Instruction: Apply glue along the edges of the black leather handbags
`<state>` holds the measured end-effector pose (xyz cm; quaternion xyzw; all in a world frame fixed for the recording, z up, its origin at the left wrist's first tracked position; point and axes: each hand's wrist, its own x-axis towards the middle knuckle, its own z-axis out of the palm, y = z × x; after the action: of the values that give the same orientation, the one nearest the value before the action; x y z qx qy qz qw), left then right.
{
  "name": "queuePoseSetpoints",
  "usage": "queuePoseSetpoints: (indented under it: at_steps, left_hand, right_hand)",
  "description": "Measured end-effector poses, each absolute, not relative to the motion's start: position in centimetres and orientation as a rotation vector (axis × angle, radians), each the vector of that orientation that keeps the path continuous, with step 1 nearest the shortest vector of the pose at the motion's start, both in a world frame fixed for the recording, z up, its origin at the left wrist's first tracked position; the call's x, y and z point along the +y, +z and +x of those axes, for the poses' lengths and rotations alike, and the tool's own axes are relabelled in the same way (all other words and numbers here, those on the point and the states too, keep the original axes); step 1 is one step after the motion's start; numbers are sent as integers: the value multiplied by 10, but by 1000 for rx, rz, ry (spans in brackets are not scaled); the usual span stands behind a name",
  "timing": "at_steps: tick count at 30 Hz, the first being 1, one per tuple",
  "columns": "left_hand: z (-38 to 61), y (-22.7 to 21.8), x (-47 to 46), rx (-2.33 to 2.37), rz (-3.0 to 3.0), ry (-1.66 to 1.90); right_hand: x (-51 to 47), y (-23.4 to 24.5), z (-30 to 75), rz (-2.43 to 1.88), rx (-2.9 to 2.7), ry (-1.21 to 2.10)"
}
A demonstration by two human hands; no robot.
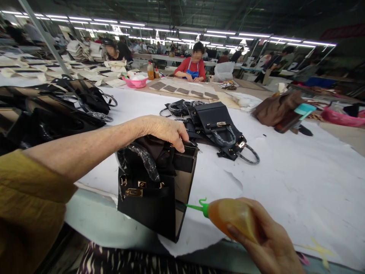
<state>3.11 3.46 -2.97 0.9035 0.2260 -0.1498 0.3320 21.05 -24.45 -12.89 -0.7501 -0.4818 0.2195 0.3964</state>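
Note:
A black handbag (154, 207) with gold-coloured fittings and plastic-wrapped handles stands at the table's near edge, its beige inner side facing right. Over its top reaches my left hand (168, 131), fingers curled down and gripping the upper edge; some fingertips are hidden behind the bag. My right hand (270, 236) is wrapped around a squeeze bottle (232, 217) of amber liquid, probably glue, with a green nozzle. The bottle lies tilted sideways, and its tip points left at the bag's open side edge, touching or very close to it.
Several black handbags (215, 118) lie behind mine, and more bags (57, 110) are heaped at the left. At the right sit a brown bundle (278, 108) and a pink basin (345, 118). White paper (299, 182) covers the table. Across it, a person in red (192, 66) works.

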Motion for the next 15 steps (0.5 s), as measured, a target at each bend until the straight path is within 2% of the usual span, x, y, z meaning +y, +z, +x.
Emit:
queuePoseSetpoints:
  at_steps: [9,15]
  left_hand:
    - [29,-23,28,542,2384,-376]
    - [24,-9,19,525,2481,-345]
  right_hand:
    - [-246,-122,202,-1899,-1165,682]
    - [-248,-132,215,-1853,-1236,650]
